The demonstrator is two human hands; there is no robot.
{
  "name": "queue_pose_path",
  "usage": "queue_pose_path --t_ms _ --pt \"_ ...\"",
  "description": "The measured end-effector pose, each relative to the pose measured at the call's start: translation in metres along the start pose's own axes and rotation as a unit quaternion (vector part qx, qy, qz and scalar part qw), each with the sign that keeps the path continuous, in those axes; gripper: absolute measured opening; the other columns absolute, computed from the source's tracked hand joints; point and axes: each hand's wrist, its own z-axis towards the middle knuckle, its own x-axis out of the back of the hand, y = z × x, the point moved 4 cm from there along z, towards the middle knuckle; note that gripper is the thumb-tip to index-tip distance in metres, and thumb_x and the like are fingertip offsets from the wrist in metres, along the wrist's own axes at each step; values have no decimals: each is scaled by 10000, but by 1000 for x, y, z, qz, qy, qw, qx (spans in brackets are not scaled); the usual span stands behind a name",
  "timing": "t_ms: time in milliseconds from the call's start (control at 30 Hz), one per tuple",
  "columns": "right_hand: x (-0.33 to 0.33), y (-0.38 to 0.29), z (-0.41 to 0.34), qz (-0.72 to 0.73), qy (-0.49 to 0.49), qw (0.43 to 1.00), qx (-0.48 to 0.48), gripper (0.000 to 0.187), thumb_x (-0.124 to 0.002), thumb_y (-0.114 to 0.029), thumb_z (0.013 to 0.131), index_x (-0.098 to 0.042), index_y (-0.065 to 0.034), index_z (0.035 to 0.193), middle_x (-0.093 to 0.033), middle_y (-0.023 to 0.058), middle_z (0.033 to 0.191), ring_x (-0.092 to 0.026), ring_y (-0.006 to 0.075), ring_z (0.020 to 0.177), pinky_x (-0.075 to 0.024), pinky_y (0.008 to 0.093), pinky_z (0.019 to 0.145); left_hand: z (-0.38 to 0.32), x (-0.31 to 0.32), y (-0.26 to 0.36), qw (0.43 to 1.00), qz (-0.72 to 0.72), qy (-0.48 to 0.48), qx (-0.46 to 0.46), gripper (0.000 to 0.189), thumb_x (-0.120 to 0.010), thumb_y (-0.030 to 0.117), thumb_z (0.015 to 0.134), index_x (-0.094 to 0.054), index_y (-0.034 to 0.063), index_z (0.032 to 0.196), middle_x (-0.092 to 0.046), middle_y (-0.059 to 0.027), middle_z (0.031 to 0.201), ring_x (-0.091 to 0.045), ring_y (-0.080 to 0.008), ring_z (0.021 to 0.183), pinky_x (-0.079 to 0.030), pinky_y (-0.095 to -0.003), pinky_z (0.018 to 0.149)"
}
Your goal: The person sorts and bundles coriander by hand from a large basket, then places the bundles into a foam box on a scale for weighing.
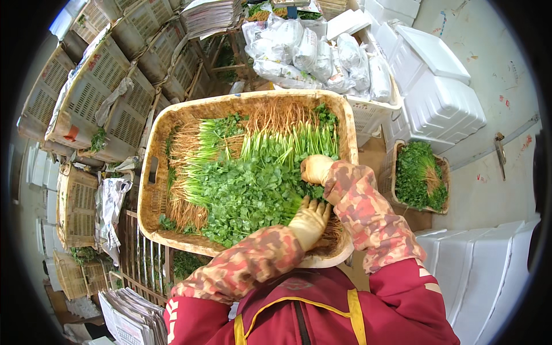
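Note:
A worn, brown-stained plastic crate (pixel 148 207) stands before me, filled with leafy green herbs that look like coriander (pixel 250 189). Pale stems and brown roots (pixel 185 151) line its left and far sides. My left hand (pixel 308 222), in a cream glove, lies over stems near the crate's right front corner with its fingers spread. Just beyond it, my right hand (pixel 317 169), gloved too, is curled against the greens by the right wall. Whether stems are inside its fingers is hidden. Camouflage sleeve covers wrap both forearms.
Stacked slatted crates (pixel 95 95) rise at the left. Behind the herbs, another crate holds bagged white bundles (pixel 310 51). White foam boxes (pixel 444 99) stand at the right, near a smaller crate of herbs (pixel 416 177). Newspaper stacks (pixel 133 317) sit at lower left and far back.

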Motion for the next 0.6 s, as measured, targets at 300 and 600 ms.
queue_pose_path --t_ms 300,600 --pt "22 -17 -11 -53 -25 998 33 465 -731 -420 695 -696 -65 993 -677 156 939 -649 331 924 -536 423 785 16 -71 29 985 157 70 -16 138 -569 130 786 -661 27 782 -616 -82 719 -617 -257 715 -454 -378 643" --pt "15 -8 -6 64 40 995 -65 266 -576 -276 790 -741 -69 818 -706 138 817 -672 307 775 -530 415 693 32 -76 23 996 36 80 -7 131 -597 173 813 -668 68 778 -635 -99 718 -591 -250 602 -450 -420 552"
